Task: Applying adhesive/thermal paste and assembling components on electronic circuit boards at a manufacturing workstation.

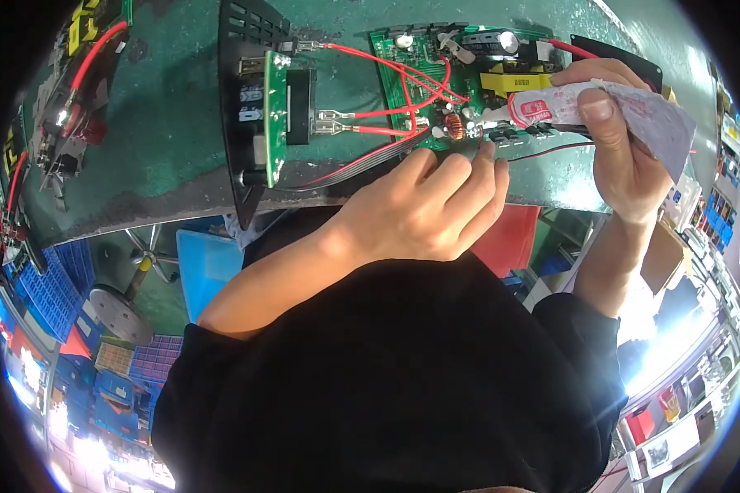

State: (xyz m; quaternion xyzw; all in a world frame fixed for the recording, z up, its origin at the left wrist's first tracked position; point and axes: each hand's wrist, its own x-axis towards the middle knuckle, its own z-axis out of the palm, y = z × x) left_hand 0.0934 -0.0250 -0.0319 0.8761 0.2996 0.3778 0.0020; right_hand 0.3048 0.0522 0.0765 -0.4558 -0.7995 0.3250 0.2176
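My right hand (621,135) squeezes a whitish glue tube (551,107) with red markings, flattened and folded toward its back end. The tube's nozzle points left, low over the green circuit board (390,62), close to a copper-wound coil (453,126). My left hand (436,201) is at the board's near edge, fingers curled, tips just below the coil; whatever they pinch is hidden. Red wires (378,115) with metal connectors run from the board to a black end panel (237,99), which stands upright with a smaller green board (277,123) on it.
The green worktable (168,107) has a worn near edge. More wired boards (66,123) lie at the far left. Below the table are a stool (122,312), a blue chair-like piece (210,267), blue crates (53,283) and a red bin (506,238).
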